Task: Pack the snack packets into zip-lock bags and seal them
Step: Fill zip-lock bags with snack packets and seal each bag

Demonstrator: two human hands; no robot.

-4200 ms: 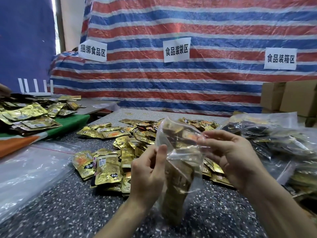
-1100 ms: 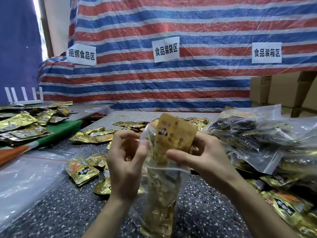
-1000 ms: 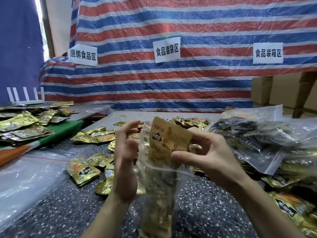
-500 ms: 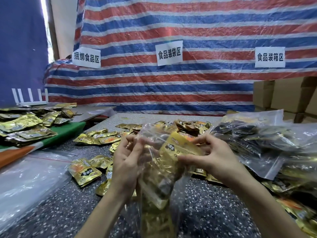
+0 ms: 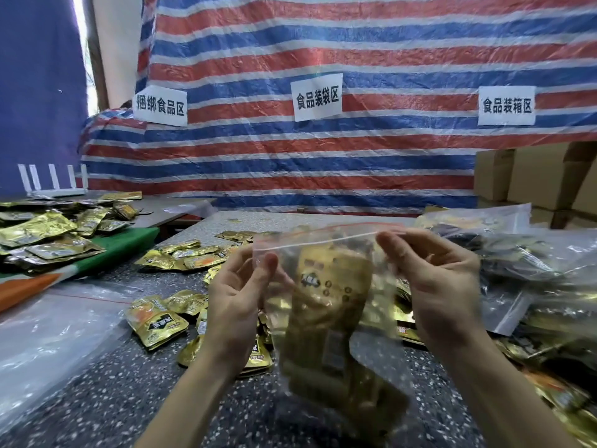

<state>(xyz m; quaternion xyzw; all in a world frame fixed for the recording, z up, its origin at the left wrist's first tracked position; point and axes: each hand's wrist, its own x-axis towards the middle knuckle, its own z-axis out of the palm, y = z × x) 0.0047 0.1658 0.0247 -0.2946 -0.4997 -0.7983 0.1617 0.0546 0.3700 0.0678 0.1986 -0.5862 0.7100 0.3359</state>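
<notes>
Pinching the zip strip at either end, the left hand (image 5: 240,305) and the right hand (image 5: 436,286) each close thumb and forefinger on a top corner of the clear zip-lock bag (image 5: 326,245), which hangs stretched between them over the near middle of the speckled worktop (image 5: 97,399). Gold snack packets (image 5: 329,302) fill it. Its lower end is blurred, so whether it touches the worktop cannot be told, nor whether the strip is pressed shut along its length. The left hand hides part of the loose packets (image 5: 155,321) lying behind it. Filled bags (image 5: 517,263) piled toward the right edge are cut off by the frame, as are the empty bags (image 5: 48,328) at the left edge.

Half a second ago the right hand was pushing a packet through an open, crumpled mouth; now that packet sits wholly inside and the mouth is drawn flat and straight.

Three white signs on the striped tarp (image 5: 290,43) read 捆绑食品区 (image 5: 160,106), 食品装袋区 (image 5: 317,97) and 食品装箱区 (image 5: 506,105). Print on the packets is too blurred to read.
</notes>
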